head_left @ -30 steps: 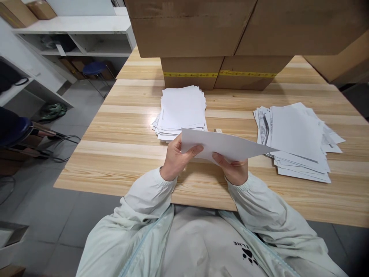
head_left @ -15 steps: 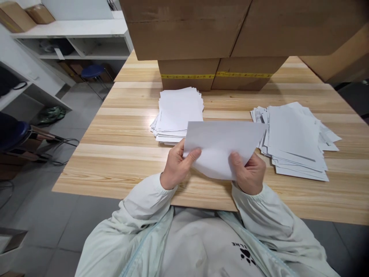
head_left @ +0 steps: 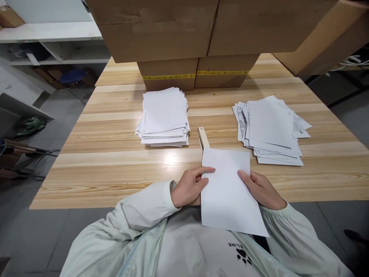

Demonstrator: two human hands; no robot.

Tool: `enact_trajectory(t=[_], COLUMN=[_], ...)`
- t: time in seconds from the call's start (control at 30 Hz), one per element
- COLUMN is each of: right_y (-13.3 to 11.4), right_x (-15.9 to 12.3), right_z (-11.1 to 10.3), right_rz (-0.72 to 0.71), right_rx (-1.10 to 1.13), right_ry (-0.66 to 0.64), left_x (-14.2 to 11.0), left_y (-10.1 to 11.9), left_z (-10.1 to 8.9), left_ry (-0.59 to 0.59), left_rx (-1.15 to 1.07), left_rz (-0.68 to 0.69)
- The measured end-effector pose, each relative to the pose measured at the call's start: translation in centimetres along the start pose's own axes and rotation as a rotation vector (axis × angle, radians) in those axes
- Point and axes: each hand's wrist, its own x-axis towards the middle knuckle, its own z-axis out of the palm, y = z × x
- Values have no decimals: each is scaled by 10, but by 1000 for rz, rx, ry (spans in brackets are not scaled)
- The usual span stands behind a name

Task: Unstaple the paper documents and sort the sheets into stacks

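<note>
A white sheet of paper (head_left: 226, 196), its upper side blank, hangs over the table's front edge in front of my body. My right hand (head_left: 263, 188) grips its right edge, thumb on top and fingers underneath. At the left edge my left hand (head_left: 188, 186) holds the paper, with index finger and thumb showing on its face; the other fingers are partly hidden. Just beyond the sheet's top left corner lies a pale stapler (head_left: 203, 138), its near end covered by the paper. One paper stack (head_left: 165, 111) sits ahead to the left, a looser paper pile (head_left: 271, 123) to the right.
Large cardboard boxes (head_left: 161, 34) stand stacked at the back of the wooden table (head_left: 100, 154). Another carton (head_left: 323, 42) is at the far right. Left of the table are a white shelf unit (head_left: 52, 32), a blue stool (head_left: 73, 77) and cables on the floor.
The paper has been turned upright and lowered toward my body, uncovering the stapler. Both hands have come down with it, and the view has swung to the right.
</note>
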Motion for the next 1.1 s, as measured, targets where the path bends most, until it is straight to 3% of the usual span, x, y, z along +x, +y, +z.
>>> enact_trajectory(t=[0.07,0.17,0.33,0.67,0.83,0.97,1.1], right_y=[-3,-7,-9,-9,-13,-12,-22], right_x=[3,7,13,24,25,29,35], right_z=[-4,-9,-14,-19,-19,-21,-37], right_rz=[8,2,-22,-8,-13,-117,-206], right_rx=[-36,-73,-128,-185,-279,-419,-772], right_ry=[-50,-129,-144,-133,-91,-33,220], left_x=[3,3,5,35,37,39,41], left_y=[1,2,5,8,12,17,19], left_z=[-1,1,3,-4,-2,0,-1], left_ry=[-105,-155,-178,-126,-95,-73,-91], left_rx=[-146,-302,-353,-310,-307,-290,-315], left_rz=[-178,-334,-386,-454,-461,-481,-501])
